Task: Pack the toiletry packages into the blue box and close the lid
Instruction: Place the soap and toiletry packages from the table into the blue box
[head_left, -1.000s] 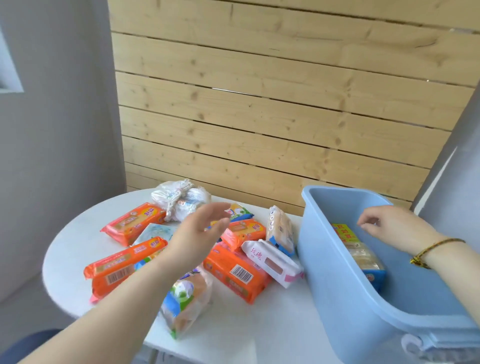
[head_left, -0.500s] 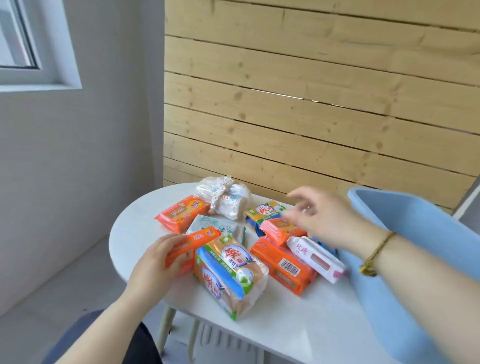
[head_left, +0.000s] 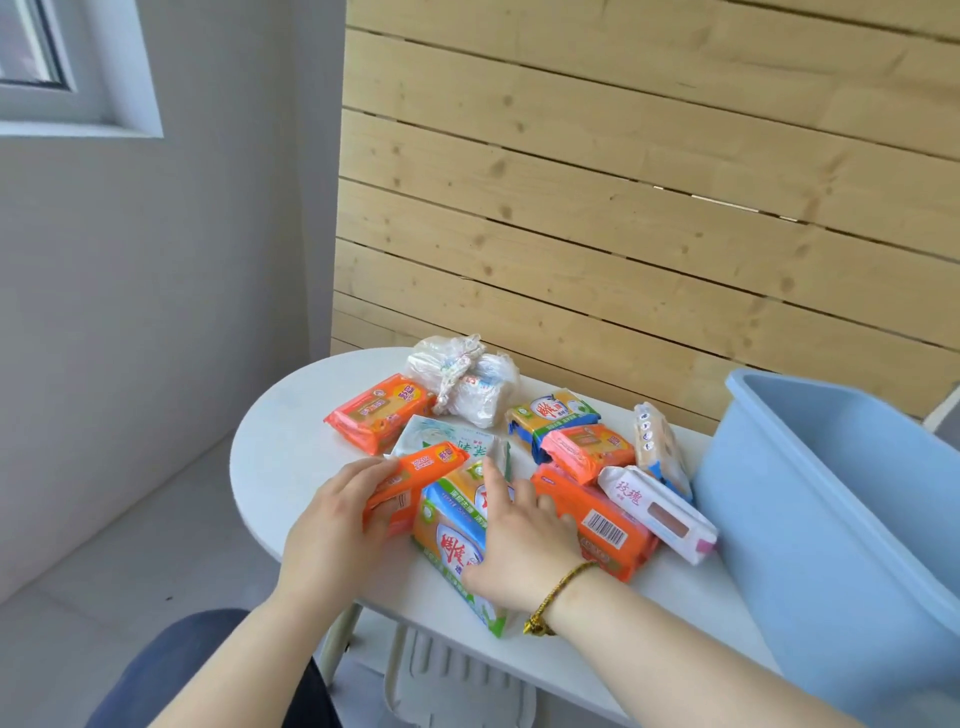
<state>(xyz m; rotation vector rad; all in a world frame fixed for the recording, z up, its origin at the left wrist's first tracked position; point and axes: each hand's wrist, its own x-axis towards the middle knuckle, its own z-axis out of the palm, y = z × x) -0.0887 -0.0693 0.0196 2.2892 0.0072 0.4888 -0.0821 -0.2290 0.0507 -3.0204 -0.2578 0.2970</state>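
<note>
Several toiletry packages lie on a white round table (head_left: 275, 457). My left hand (head_left: 332, 530) grips a long orange pack (head_left: 415, 475) at its near end. My right hand (head_left: 519, 545) rests flat on a large yellow-green soap multipack (head_left: 457, 540), fingers spread. To the right of it lie a big orange pack with a barcode (head_left: 597, 525) and a white-pink wipes pack (head_left: 660, 512). The blue box (head_left: 831, 519) stands open at the table's right side; its inside is out of sight.
Further back lie another orange pack (head_left: 379, 410), a white-green pack (head_left: 447, 441), a knotted plastic bag (head_left: 462, 382), a yellow soap pack (head_left: 553, 415), a small orange pack (head_left: 587, 449) and a white pack on edge (head_left: 660, 449). A wooden slat wall stands behind.
My right hand left the box, crossed leftward and came down on the large soap multipack. My left hand took hold of the long orange pack. The view turned left.
</note>
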